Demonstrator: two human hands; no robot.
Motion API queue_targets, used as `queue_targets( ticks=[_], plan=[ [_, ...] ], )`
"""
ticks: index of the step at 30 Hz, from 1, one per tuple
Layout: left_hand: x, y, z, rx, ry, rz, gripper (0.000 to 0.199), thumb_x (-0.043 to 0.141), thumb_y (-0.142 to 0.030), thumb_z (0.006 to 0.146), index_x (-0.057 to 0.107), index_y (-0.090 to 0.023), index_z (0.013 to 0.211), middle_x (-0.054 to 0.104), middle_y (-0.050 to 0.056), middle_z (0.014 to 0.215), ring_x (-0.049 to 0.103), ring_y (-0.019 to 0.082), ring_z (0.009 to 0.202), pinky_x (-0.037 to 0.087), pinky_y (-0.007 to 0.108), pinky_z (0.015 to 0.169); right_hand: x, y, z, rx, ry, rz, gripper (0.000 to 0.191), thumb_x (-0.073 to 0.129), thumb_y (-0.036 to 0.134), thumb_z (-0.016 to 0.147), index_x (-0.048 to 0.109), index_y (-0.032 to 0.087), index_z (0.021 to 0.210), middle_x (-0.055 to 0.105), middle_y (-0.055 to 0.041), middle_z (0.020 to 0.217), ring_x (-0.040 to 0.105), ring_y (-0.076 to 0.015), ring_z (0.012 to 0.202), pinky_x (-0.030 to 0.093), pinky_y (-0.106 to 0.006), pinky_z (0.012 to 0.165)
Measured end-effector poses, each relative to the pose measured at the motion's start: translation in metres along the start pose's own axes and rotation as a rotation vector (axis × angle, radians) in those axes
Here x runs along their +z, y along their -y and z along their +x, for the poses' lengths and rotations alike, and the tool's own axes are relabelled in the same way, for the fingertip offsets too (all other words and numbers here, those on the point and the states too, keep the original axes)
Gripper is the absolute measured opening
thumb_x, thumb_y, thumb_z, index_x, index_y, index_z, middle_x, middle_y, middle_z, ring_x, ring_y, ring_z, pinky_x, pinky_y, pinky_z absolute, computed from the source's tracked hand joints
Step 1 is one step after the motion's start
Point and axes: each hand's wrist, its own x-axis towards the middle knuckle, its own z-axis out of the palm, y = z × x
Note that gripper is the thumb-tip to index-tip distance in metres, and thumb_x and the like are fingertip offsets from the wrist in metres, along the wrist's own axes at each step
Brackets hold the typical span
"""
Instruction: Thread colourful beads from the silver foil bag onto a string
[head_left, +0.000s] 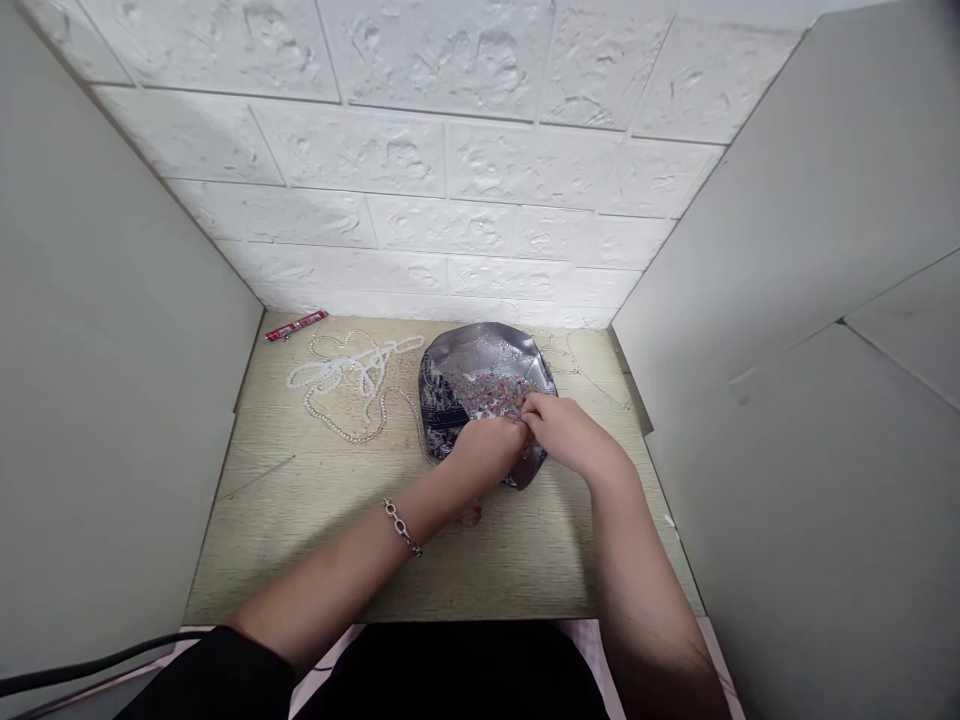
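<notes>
An opened foil-lined bag [480, 348] with a dark patterned outside is spread like a bowl on the table. Small pink, clear and multicoloured beads [491, 393] lie inside it. My left hand [491, 447] is closed over the bag's near side, knuckles up. Against it, my right hand [559, 425] pinches with thumb and forefinger together. The two hands meet above the beads; whatever their fingers hold is hidden or too small to make out. Partly behind my left forearm, a small reddish clear thing [471, 514] rests on the table.
White bead strands [326, 373] and a clear bead strand [337, 430] lie left of the bag. A red packet [296, 326] is at the back left corner, and a thin straight rod [259, 477] at the left. Grey panels flank the table [300, 540]; a white brick-patterned wall stands behind.
</notes>
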Motion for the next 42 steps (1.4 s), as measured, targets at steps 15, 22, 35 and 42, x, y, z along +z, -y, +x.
queue_targets(
  ticks=[15, 22, 35, 42],
  plan=[
    [-0.033, 0.033, -0.01, -0.18, -0.057, -1.684, 0.024, 0.057, -0.036, 0.067, 0.053, -0.014, 0.076, 0.017, -0.01, 0.041, 0.011, 0.002, 0.035, 0.008, 0.016, 0.034, -0.014, 0.019, -0.007, -0.061, -0.499, 0.419, 0.039, 0.035, 0.048, 0.079, 0.049, 0.017, 0.06, 0.052, -0.0003, 0.055, 0.046, -0.0109, 0.052, 0.033, -0.023, 0.051],
    [-0.037, 0.035, -0.017, -0.049, 0.048, -2.021, 0.019, 0.061, -0.03, 0.067, 0.05, -0.015, 0.073, 0.011, -0.01, 0.044, 0.006, 0.001, 0.036, 0.003, 0.014, 0.032, -0.015, 0.026, -0.016, -0.367, -0.414, 0.532, 0.014, 0.047, 0.027, 0.076, 0.058, 0.021, 0.083, 0.059, -0.0006, 0.078, 0.053, -0.0115, 0.07, 0.041, -0.024, 0.062],
    [-0.032, 0.032, -0.016, 0.004, 0.018, -2.046, 0.028, 0.063, -0.034, 0.066, 0.043, -0.015, 0.062, 0.016, -0.01, 0.043, 0.01, 0.001, 0.035, 0.008, 0.012, 0.031, -0.01, 0.032, -0.02, -0.627, -0.505, 0.3, 0.006, 0.052, 0.019, 0.075, 0.057, 0.021, 0.075, 0.059, 0.0011, 0.074, 0.054, -0.0103, 0.071, 0.042, -0.023, 0.064],
    [-0.032, 0.032, -0.016, -0.029, -0.026, -2.016, 0.028, 0.064, -0.035, 0.065, 0.045, -0.015, 0.062, 0.017, -0.01, 0.042, 0.011, 0.001, 0.035, 0.009, 0.012, 0.03, -0.007, 0.033, -0.018, -0.622, -0.537, 0.238, 0.009, 0.049, 0.018, 0.076, 0.057, 0.021, 0.08, 0.06, 0.0014, 0.075, 0.054, -0.0094, 0.071, 0.043, -0.022, 0.065]
  ],
)
